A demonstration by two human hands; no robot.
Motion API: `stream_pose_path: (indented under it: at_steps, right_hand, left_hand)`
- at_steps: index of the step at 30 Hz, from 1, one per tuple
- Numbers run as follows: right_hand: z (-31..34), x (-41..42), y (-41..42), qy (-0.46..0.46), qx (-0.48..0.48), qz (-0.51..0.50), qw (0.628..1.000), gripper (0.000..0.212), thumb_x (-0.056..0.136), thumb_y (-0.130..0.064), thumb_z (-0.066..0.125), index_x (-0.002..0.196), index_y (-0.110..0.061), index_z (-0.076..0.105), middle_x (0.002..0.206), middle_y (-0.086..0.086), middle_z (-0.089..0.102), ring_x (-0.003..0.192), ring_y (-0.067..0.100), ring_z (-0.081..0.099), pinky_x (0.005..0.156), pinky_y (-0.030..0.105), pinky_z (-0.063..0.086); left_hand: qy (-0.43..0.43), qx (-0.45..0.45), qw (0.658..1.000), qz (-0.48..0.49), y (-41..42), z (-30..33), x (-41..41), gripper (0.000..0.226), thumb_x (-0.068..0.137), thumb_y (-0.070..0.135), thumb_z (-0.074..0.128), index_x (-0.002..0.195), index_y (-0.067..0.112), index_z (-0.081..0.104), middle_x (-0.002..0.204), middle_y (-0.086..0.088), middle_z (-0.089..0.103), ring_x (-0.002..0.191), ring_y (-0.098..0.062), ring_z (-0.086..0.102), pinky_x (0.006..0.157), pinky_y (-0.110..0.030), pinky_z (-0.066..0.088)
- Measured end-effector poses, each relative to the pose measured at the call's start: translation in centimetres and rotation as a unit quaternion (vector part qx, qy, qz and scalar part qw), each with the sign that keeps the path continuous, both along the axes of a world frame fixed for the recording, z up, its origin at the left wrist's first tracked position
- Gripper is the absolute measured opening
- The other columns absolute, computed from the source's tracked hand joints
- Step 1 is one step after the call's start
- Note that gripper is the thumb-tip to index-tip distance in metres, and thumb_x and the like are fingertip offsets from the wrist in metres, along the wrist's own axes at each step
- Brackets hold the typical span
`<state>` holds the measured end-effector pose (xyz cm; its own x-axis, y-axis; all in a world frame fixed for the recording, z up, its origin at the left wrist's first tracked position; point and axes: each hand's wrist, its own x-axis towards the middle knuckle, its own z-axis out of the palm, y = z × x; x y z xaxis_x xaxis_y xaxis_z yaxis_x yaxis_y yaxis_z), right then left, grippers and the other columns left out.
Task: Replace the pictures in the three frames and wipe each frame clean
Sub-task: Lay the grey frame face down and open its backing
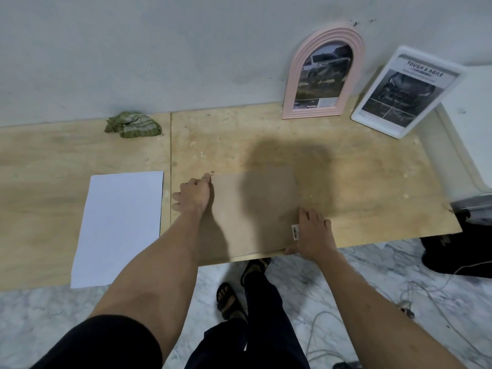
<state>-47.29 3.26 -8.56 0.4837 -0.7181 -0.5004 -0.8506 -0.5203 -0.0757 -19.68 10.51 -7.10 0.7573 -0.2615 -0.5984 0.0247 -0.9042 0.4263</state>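
Fingers (pixel 206 179) of both hands touch backboard (pixel 255 209).

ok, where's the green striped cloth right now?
The crumpled green striped cloth lies at the back left of the plywood table, against the wall, beyond the white paper sheet.

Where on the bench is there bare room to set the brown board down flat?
Two free patches: bare wood between the green cloth and the pink arched frame, behind the brown board; and the strip right of the right hand, before the white frame. Crowded: the back right corner, and the near left under the white sheet.
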Motion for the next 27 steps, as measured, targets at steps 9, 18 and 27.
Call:
stream_pose_path:
  at_steps: [9, 18, 27]
  right_hand:
    - [0.4, -0.4, 1.8, -0.082, 0.035, -0.109, 0.99, 0.123, 0.06, -0.046, 0.085, 0.149, -0.014, 0.006, 0.141, 0.008, 0.02, 0.129, 0.03, 0.024, 0.105, 0.043, 0.025]
    - [3.7, 0.4, -0.6, -0.384, 0.138, -0.415, 0.813, 0.012, 0.093, -0.019, 0.058, 0.095, -0.011, 0.066, 0.095, 0.005, 0.067, 0.092, 0.024, 0.063, 0.078, 0.036, 0.049]
    - [7.0, -3.9, -8.5, -0.452, 0.169, -0.471, 0.739, 0.019, 0.092, -0.011, 0.059, 0.073, -0.009, 0.064, 0.081, 0.014, 0.062, 0.065, 0.024, 0.057, 0.066, 0.037, 0.048]
  left_hand:
    - [0.039, -0.062, 0.996, 0.046, 0.9, 1.8, -0.1, 0.047, 0.094, 0.057, 0.044, 0.124, 0.024, 0.06, 0.141, -0.013, 0.051, 0.141, -0.032, 0.028, 0.113, -0.05, 0.021]
    - [0.057, -0.142, 0.986, 0.071, 1.7, 3.5, 0.7, 0.039, 0.087, 0.062, 0.049, 0.087, 0.025, 0.059, 0.133, -0.013, 0.055, 0.137, -0.037, 0.032, 0.111, -0.059, 0.028]
    - [0.139, -0.292, 0.944, 0.068, 0.3, 6.7, -1.5, 0.017, 0.092, 0.019, 0.065, 0.101, 0.006, 0.069, 0.083, -0.004, 0.068, 0.081, -0.025, 0.065, 0.065, -0.028, 0.048]
